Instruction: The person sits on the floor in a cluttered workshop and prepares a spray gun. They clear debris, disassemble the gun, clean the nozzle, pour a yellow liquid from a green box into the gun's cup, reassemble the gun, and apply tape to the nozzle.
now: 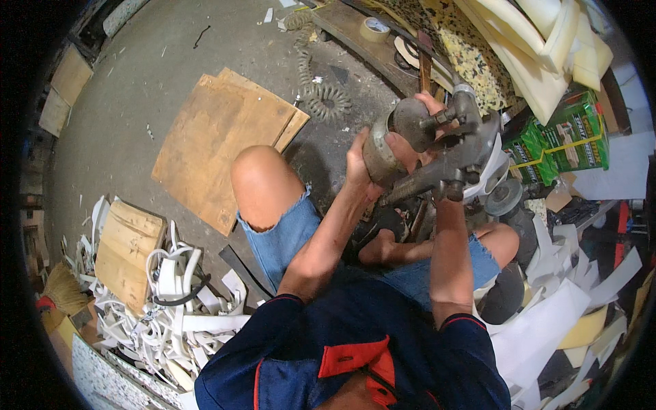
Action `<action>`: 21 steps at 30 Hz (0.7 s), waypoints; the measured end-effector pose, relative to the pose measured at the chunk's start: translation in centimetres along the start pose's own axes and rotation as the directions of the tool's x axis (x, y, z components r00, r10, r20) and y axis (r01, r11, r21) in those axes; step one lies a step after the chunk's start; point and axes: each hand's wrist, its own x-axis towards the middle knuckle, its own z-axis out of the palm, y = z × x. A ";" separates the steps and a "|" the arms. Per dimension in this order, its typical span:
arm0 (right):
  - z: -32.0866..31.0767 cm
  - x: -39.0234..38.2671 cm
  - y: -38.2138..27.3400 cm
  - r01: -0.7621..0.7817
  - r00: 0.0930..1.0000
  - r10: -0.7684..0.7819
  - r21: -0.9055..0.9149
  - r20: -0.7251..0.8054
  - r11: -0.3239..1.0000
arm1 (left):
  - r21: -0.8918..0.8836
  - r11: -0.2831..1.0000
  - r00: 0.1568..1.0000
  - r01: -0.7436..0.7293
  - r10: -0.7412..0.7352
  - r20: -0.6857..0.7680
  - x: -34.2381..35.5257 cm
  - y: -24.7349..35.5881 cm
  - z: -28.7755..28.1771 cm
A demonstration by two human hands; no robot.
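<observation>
My left hand [357,158] is wrapped round the side of a worn metal cup [381,158]. Against the cup's mouth, tilted, is the round metal lid [411,124] of a spray gun [471,140]; whether the two are fastened is not plain. My right hand [432,104] grips the spray gun, and the gun's dark metal body hides much of this hand. Both hands are out in front, above my bent legs.
Plywood boards [215,137] lie on the floor to the left, near a coiled air hose [326,101]. White foam offcuts [184,328] pile up at lower left. On the right are green packages [577,133], foam sheets [540,355] and a wooden bench [362,37] with a tape roll [374,29].
</observation>
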 end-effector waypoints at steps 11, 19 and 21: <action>-3.4 0.3 -0.6 -0.396 0.882 0.279 0.276 0.379 0.876 | 0.061 0.996 0.997 0.069 -0.072 0.035 -1.3 0.0 1.5; -7.9 0.4 -1.9 -0.206 0.845 0.227 -0.097 0.484 0.974 | -0.054 0.998 0.994 -0.024 0.030 0.101 -0.7 0.3 1.4; -9.0 -0.7 -3.4 -0.296 0.857 0.223 0.090 0.465 0.951 | -0.081 0.996 0.992 -0.046 0.055 0.114 -0.7 0.5 1.4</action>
